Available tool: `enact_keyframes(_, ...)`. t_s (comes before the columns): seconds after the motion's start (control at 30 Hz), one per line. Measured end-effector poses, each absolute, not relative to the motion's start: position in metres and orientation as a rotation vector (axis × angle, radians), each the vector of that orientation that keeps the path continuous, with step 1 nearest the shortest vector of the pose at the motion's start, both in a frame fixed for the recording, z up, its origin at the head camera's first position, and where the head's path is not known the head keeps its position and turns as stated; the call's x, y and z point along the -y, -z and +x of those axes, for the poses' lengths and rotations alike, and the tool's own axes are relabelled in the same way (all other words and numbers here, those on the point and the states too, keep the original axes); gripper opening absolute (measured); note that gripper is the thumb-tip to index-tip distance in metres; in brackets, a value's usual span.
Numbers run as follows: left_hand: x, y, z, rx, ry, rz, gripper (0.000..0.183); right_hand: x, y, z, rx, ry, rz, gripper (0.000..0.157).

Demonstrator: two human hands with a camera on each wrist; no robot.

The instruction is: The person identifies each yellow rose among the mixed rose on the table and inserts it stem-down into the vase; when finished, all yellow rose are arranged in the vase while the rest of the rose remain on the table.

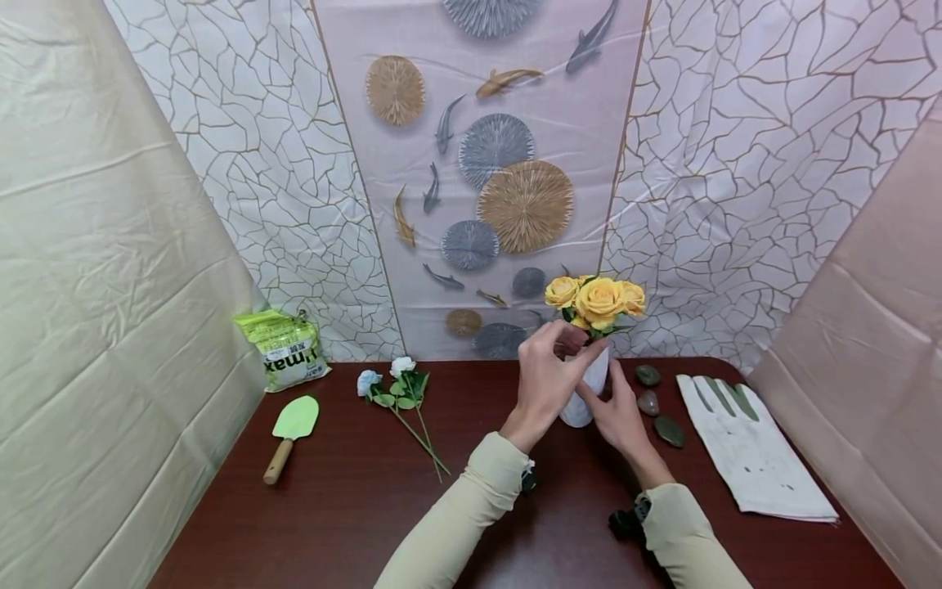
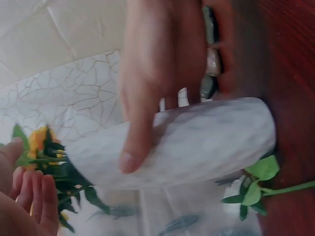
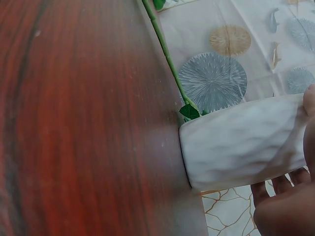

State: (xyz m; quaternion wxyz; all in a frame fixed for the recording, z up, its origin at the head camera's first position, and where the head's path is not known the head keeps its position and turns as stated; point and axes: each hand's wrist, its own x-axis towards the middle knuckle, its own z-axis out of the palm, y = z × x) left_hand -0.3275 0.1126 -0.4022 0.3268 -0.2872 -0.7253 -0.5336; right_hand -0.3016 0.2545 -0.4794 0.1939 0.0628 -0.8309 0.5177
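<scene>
A white vase (image 1: 576, 411) with a dimpled surface stands upright on the table, holding a bunch of yellow roses (image 1: 599, 301). My right hand (image 1: 621, 413) grips its right side, the thumb across the front in the left wrist view. At the vase's mouth, my left hand (image 1: 548, 368) is beside the blooms, its fingers loosely bent near the green leaves (image 2: 54, 172). A gap shows between thumb and fingers there; whether they touch a stem is hard to see. In the right wrist view the vase's base (image 3: 211, 157) meets the table.
On the dark red table (image 1: 338, 523), a pale blue rose (image 1: 369, 382) and a white rose (image 1: 402, 366) lie with crossed stems. Leftward are a green trowel (image 1: 296, 417) and a green-white bag (image 1: 287, 350). Stones (image 1: 668, 431) and white gloves (image 1: 765, 458) lie right of the vase.
</scene>
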Motion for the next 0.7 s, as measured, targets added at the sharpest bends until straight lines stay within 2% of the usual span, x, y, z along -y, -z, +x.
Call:
enact_keyframes(0.1, -0.11, 0.391, -0.325, 1.839, 1.437, -0.771, 0.031, -0.255, 0.479, -0.302, 2.347, -1.479, 0.171, 0.072)
enact_keyframes(0.33, -0.109, 0.366, -0.32, 1.772, 1.422, -0.884, 0.06, -0.255, 0.479, -0.302, 2.355, -1.479, 0.188, 0.074)
enact_keyframes(0.57, -0.114, 0.367, -0.317, 1.835, 1.314, -0.932, 0.053, -0.256, 0.482, -0.303, 2.365, -1.418, 0.185, 0.065)
enact_keyframes(0.7, -0.12, 0.366, -0.32, 1.833, 1.278, -0.902, 0.055, -0.255, 0.482, -0.302, 2.364, -1.405, 0.193, 0.064)
